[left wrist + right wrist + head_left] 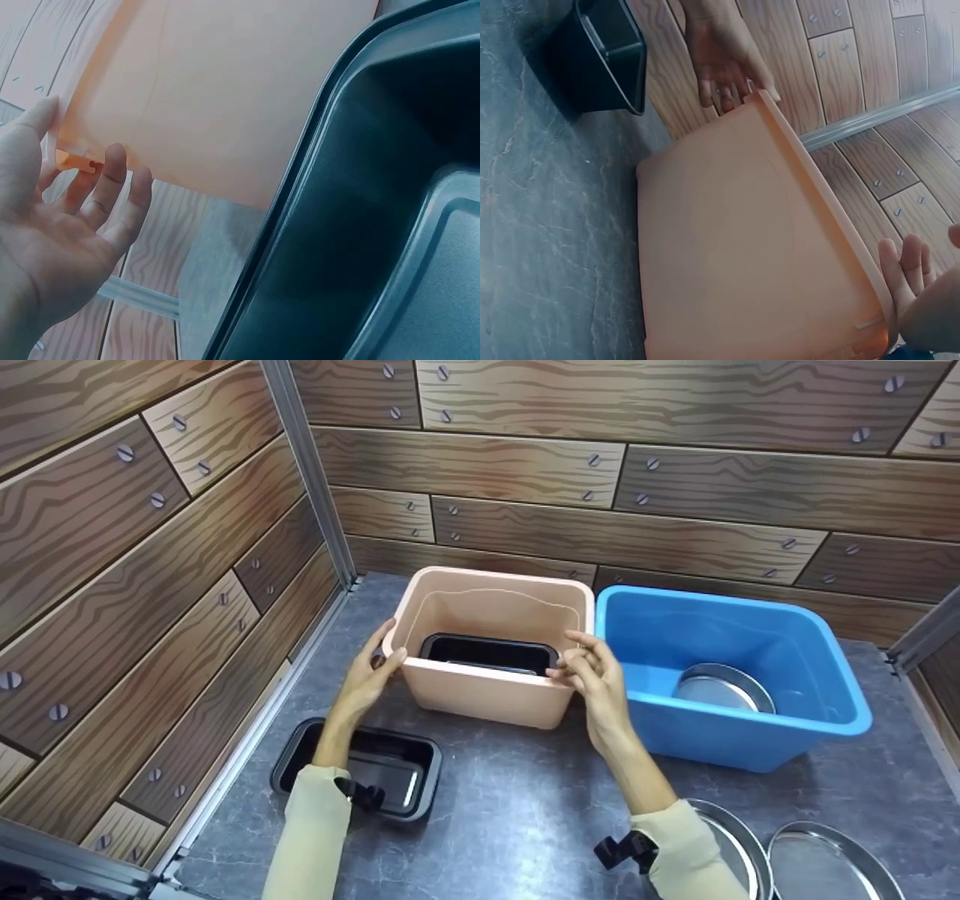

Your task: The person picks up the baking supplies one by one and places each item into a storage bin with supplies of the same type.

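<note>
A peach plastic bin stands in front of me with a black rectangular baking pan inside it. My left hand grips the bin's left front corner; the left wrist view shows the thumb at the rim and the fingers beneath it. Over the right front corner, my right hand is at the rim, its fingers loosely bent. Whether they touch the rim is hard to tell. A second black baking pan lies on the surface beneath my left forearm.
To the right of the peach bin stands a blue bin holding a round metal pan. Two more round pans, a nearer one and one farther right, lie at the front right. Wood-patterned walls enclose the back and left.
</note>
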Motion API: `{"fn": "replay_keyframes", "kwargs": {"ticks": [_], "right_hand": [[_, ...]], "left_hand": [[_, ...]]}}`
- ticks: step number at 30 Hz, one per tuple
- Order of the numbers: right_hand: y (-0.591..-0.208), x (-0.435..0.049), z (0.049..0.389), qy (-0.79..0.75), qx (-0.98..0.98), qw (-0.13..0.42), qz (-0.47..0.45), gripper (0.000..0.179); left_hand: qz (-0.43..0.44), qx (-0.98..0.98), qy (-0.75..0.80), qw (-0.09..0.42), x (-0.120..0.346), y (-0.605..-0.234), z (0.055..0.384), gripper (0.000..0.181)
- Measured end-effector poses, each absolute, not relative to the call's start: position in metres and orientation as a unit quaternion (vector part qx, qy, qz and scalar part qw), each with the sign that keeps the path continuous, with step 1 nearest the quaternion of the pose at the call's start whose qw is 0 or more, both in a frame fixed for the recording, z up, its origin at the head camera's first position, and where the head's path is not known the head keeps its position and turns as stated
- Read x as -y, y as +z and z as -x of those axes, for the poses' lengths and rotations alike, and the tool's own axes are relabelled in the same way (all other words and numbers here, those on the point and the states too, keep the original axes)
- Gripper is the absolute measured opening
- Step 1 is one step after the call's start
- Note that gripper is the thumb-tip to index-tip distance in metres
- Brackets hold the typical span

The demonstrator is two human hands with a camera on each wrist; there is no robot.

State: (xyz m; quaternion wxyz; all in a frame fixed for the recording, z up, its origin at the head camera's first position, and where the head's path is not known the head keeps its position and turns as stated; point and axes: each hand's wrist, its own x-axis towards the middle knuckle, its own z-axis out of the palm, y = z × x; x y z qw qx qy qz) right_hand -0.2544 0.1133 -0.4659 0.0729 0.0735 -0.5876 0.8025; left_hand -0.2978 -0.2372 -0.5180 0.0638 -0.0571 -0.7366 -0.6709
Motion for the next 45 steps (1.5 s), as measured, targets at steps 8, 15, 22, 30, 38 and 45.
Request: {"fn": "replay_keyframes", "kwargs": {"ticks": [8,15,22,30,38,45], "right_hand": [[-0.477,-0.104,0.238,0.823,0.551,0.063,-0.126,0.03],[-0.491,-0.093,0.228,0.836,0.528,0.03,-0.143,0.03],[-0.499,-0.085,0.222,0.832,0.534,-0.006,-0.152,0.032],[-0.513,-0.068,0.221,0.828,0.54,-0.031,-0.148,0.036],[-0.534,-0.052,0.217,0.836,0.531,-0.064,-0.126,0.044],[-0.548,-0.046,0.216,0.826,0.542,-0.087,-0.126,0.05]], "left_hand": [[0.051,0.737,-0.671,0.061,0.238,-0.517,0.3,0.063],[0.055,0.73,-0.679,0.059,0.236,-0.517,0.3,0.063],[0.073,0.726,-0.681,0.068,0.236,-0.516,0.302,0.063],[0.077,0.726,-0.679,0.074,0.237,-0.512,0.305,0.064],[0.079,0.722,-0.684,0.071,0.237,-0.517,0.303,0.064],[0.08,0.715,-0.691,0.072,0.238,-0.522,0.301,0.063]]}}
